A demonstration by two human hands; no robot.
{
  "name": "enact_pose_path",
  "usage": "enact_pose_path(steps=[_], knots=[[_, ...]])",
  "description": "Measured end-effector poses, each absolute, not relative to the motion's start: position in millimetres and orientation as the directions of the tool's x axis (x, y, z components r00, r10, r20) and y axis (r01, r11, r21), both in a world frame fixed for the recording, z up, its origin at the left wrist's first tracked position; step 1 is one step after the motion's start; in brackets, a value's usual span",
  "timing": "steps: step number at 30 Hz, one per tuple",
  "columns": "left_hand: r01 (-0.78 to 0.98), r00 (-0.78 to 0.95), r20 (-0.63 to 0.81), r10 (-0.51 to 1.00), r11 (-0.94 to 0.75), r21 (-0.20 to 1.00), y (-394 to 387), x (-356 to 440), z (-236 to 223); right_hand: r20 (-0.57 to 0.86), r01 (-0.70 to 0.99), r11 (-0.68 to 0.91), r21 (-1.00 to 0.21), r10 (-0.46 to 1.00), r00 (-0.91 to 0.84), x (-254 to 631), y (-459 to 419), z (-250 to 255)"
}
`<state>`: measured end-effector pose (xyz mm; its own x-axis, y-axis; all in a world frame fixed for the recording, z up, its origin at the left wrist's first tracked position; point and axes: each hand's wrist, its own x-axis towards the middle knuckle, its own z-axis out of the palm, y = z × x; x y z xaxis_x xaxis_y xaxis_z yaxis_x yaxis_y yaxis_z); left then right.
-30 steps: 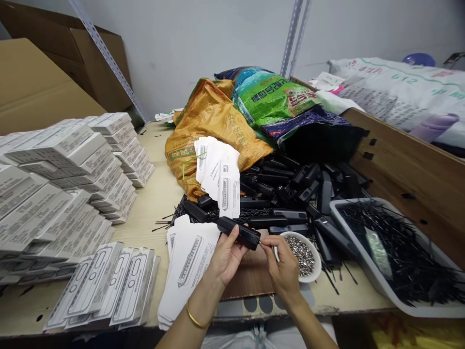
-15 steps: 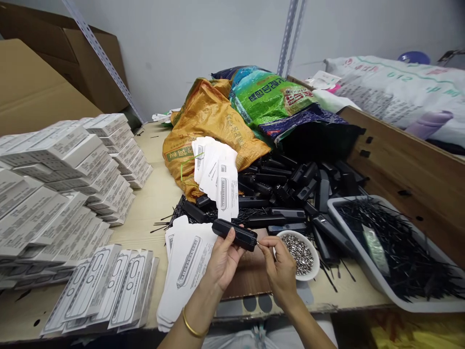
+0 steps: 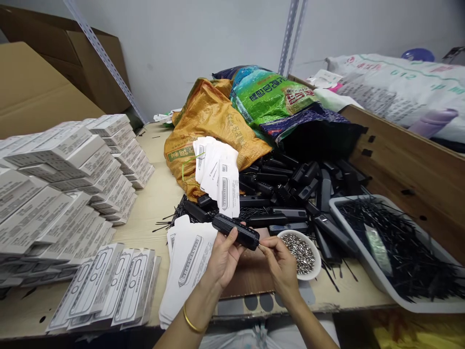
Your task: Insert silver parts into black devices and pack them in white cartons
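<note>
My left hand [image 3: 224,259] grips a black oblong plastic case [image 3: 236,231], holding it level above the table's front edge. My right hand [image 3: 281,268] is closed in a pinch at the case's right end, on something too small to make out. Just right of that hand stands a small white bowl [image 3: 311,249] of little silvery metal parts. Under my left hand lies a stack of flat white printed cards [image 3: 187,264].
A heap of black cases [image 3: 290,194] fills the table's middle, with woven sacks [image 3: 214,121] behind. A grey tray [image 3: 366,271] of thin black pins sits at the right. White boxes [image 3: 61,184] are stacked on the left, flat carton blanks [image 3: 105,286] in front. A wooden board [image 3: 407,169] borders the right.
Both hands stay at the black case; my right hand's pinch has shifted slightly closer to the case's end. The view has swayed a little.
</note>
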<state>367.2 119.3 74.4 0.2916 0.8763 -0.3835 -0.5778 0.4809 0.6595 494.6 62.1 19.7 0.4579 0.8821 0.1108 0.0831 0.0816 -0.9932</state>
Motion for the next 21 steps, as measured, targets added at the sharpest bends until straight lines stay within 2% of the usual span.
enact_pose_path(steps=[3, 5, 7, 9, 12, 15, 17, 19, 21], knots=[[-0.455, 0.255, -0.115, 0.96, 0.224, 0.862, 110, 361, 78, 0.093, 0.082, 0.059, -0.995, 0.854, 0.512, 508, 55, 18], [-0.207, 0.344, 0.039, 0.938, 0.035, 0.978, 105, 366, 67, 0.082, 0.094, 0.032, -0.995, 0.793, 0.603, 521, 51, 18], [0.086, 0.447, 0.012, 0.895, -0.056, 0.995, 104, 380, 50, 0.103, 0.149, 0.008, -0.989, 0.763, 0.639, 534, 50, 20], [0.277, 0.475, -0.074, 0.877, -0.07, 0.958, 108, 398, 36, 0.175, 0.263, 0.014, -0.965, 0.781, 0.6, 542, 52, 25], [0.331, 0.476, -0.128, 0.87, -0.042, 0.943, 114, 408, 31, 0.297, 0.453, 0.058, -0.89, 0.827, 0.478, 540, 63, 37], [0.318, 0.391, -0.082, 0.917, -0.051, 0.947, 114, 372, 43, 0.326, 0.582, 0.135, -0.802, 0.915, 0.238, 519, 79, 43], [0.468, 0.256, -0.032, 0.966, -0.095, 0.879, 110, 329, 50, 0.294, 0.616, 0.207, -0.76, 0.955, 0.043, 494, 92, 40], [0.712, 0.123, 0.007, 0.992, -0.093, 0.696, 105, 286, 51, 0.239, 0.646, 0.245, -0.723, 0.966, -0.099, 466, 105, 33], [0.874, 0.04, -0.009, 0.999, -0.031, 0.485, 102, 256, 46, 0.155, 0.701, 0.216, -0.68, 0.976, -0.15, 439, 119, 25]])
